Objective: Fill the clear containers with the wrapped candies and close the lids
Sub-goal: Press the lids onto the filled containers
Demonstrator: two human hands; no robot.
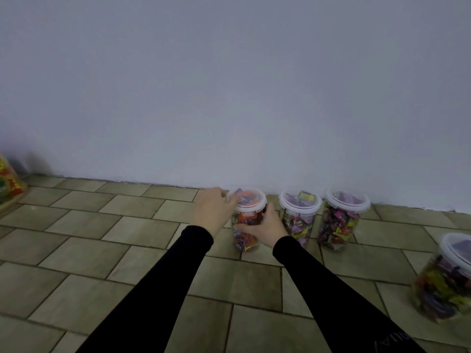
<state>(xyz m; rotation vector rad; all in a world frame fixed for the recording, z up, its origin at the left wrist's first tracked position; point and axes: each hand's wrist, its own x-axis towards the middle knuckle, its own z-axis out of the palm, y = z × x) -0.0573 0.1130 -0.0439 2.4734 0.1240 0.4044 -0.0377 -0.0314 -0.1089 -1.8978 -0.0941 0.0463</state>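
A clear container [246, 239] full of wrapped candies stands on the tiled floor by the wall, its clear lid [251, 197] on top. My right hand [262, 229] grips its side, thumb across the front. My left hand [213, 210] is at the lid's left edge, fingers curled over the rim. Two more lidded containers full of candies, one [298, 217] in the middle and one [340, 220] further right, stand in a row to its right. Another full lidded container [444, 278] stands nearer, at the right edge.
A white wall [229, 85] rises right behind the row of containers. A colourful printed candy bag [9, 186] lies at the far left edge. Brown floor tiles [102, 250] stretch in front of and left of my arms.
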